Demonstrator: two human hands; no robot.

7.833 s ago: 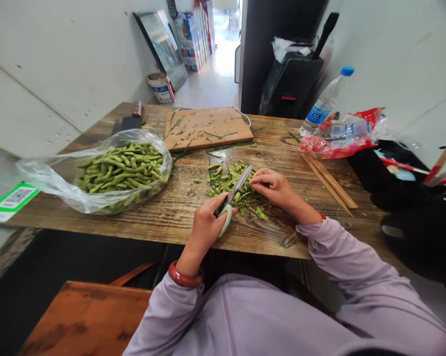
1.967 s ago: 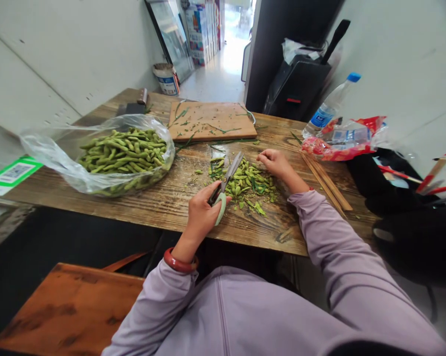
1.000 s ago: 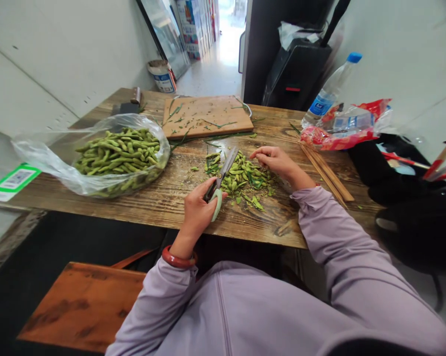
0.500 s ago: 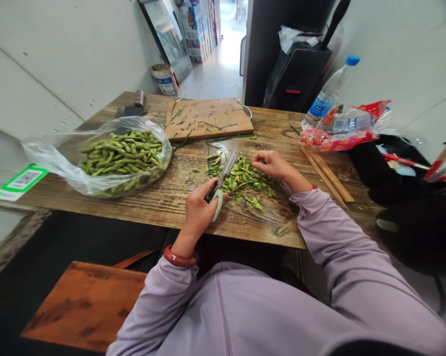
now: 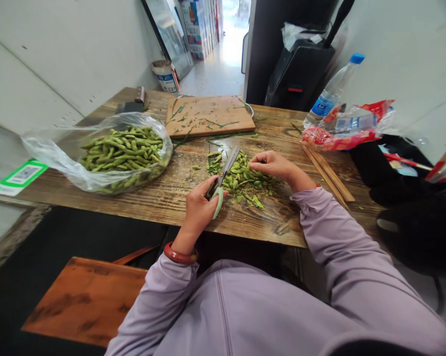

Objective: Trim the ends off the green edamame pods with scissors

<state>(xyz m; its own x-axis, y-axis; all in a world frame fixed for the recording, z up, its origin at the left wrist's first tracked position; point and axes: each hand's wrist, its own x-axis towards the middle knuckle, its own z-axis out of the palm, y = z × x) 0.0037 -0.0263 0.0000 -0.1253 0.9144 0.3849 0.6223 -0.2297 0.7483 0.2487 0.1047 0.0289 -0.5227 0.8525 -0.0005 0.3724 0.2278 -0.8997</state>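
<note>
My left hand [image 5: 199, 205] is closed round the pale green handle of a pair of scissors [image 5: 228, 163], whose blades point away over a pile of green soybean pods and trimmings [image 5: 241, 178]. On the pile's right side, my right hand [image 5: 272, 165] has its thumb and fingertips pinched together just above the pods. Whatever the pinch holds, if anything, is too small to make out. Left of the pile, a clear plastic bag [image 5: 74, 173] lies with its mouth open, full of whole soybean pods [image 5: 122, 148].
A wooden cutting board [image 5: 210, 116] with green scraps lies at the back of the wooden table [image 5: 163, 202]. To the right are wooden sticks [image 5: 326, 170], a red and clear wrapper [image 5: 341, 136] and a water bottle [image 5: 328, 99]. A cleaver [image 5: 134, 104] rests at the back left.
My right hand has shifted slightly left over the pile, its fingertips still together. My left hand keeps hold of the scissors in nearly the same place. The view has tilted slightly.
</note>
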